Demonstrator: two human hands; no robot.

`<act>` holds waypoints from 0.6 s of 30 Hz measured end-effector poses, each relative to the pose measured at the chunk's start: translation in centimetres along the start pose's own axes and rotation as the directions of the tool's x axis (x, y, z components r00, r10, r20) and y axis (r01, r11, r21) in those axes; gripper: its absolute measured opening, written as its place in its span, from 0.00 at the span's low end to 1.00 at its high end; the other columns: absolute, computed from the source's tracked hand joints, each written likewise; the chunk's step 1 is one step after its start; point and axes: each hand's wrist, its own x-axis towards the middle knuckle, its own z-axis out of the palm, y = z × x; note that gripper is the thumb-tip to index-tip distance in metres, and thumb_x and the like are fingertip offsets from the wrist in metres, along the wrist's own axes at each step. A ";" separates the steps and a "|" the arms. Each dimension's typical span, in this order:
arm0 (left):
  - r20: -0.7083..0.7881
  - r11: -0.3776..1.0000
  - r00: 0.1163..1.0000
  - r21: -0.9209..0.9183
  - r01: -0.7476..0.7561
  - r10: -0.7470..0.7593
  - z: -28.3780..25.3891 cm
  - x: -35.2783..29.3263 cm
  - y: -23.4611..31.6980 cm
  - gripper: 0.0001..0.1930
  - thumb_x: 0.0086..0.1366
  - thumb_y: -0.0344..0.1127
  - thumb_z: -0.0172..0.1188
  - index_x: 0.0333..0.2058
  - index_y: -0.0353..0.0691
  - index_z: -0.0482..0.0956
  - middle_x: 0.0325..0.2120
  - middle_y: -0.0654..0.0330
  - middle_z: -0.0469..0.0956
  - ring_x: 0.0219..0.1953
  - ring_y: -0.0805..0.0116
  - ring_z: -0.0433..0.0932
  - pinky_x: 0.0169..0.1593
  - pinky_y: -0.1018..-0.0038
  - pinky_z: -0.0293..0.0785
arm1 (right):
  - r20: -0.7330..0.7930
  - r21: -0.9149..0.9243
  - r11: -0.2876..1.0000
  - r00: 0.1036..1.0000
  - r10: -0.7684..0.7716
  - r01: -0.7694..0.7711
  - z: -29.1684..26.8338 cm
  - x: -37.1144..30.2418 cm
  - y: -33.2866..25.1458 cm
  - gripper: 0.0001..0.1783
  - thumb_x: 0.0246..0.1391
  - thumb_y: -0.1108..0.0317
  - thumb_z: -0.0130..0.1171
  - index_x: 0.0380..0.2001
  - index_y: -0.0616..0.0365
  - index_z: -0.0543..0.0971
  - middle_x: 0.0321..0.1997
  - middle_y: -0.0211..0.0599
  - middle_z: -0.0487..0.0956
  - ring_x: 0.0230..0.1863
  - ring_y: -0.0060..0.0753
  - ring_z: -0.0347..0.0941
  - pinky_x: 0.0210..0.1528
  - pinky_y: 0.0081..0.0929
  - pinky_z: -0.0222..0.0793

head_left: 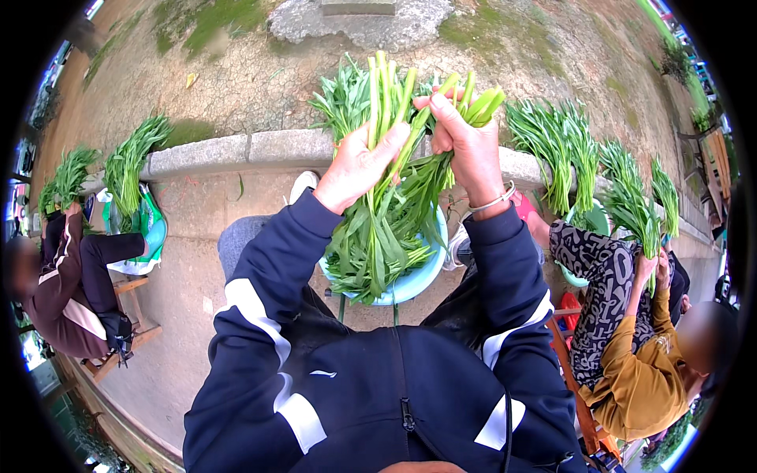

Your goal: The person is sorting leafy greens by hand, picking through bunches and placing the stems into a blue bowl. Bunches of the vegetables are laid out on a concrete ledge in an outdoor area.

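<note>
My left hand is closed round several thick pale-green stems of water spinach, cut ends pointing away from me, leaves hanging below. Beside it, my right hand, with a bracelet on the wrist, grips another bunch of water spinach stems, its thumb pressed along them. The leaves of both bunches droop over a light blue basin between my knees. More loose water spinach fills the basin. Behind my hands, another leafy heap lies at the curb.
A low stone curb crosses in front, with cracked earth beyond. More bundles of greens rest along it at right, and another bundle at left. One person sits at right holding greens; another person sits at left.
</note>
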 end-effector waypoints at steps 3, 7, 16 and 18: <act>-0.055 0.999 0.998 -0.022 0.024 -0.026 -0.7 0.2 0.1 0.18 0.65 0.47 0.51 0.40 0.35 0.72 0.23 0.65 0.71 0.22 0.77 0.72 0.24 0.79 0.70 | 0.014 0.111 0.994 1.000 0.008 -0.010 -0.3 0.2 -0.1 0.12 0.53 0.68 0.57 0.40 0.62 0.72 0.35 0.39 0.80 0.14 0.12 0.58 0.17 0.13 0.58; -0.126 0.999 0.992 0.051 0.000 0.007 -1.6 0.4 0.5 0.19 0.64 0.48 0.52 0.39 0.35 0.72 0.23 0.61 0.74 0.23 0.74 0.75 0.25 0.78 0.73 | 0.009 0.166 0.986 1.000 -0.003 0.002 -0.7 0.4 -0.4 0.12 0.54 0.68 0.56 0.40 0.63 0.72 0.35 0.40 0.80 0.14 0.12 0.59 0.18 0.13 0.59; -0.342 0.971 0.909 0.107 -0.213 0.237 -4.3 -0.1 3.0 0.17 0.64 0.46 0.53 0.37 0.34 0.73 0.20 0.61 0.74 0.15 0.77 0.71 0.18 0.81 0.70 | -0.174 0.127 0.989 0.983 -0.059 0.082 -3.7 1.0 -1.3 0.12 0.56 0.67 0.55 0.41 0.59 0.70 0.39 0.36 0.78 0.17 0.12 0.56 0.20 0.15 0.56; -0.410 0.947 0.857 0.066 -0.313 0.312 -4.8 -0.4 3.4 0.17 0.65 0.46 0.51 0.36 0.35 0.73 0.19 0.62 0.74 0.15 0.77 0.71 0.19 0.81 0.70 | -0.251 0.180 0.979 0.967 -0.053 0.101 -4.4 1.1 -1.5 0.10 0.56 0.68 0.55 0.39 0.59 0.70 0.38 0.38 0.78 0.19 0.13 0.59 0.20 0.15 0.59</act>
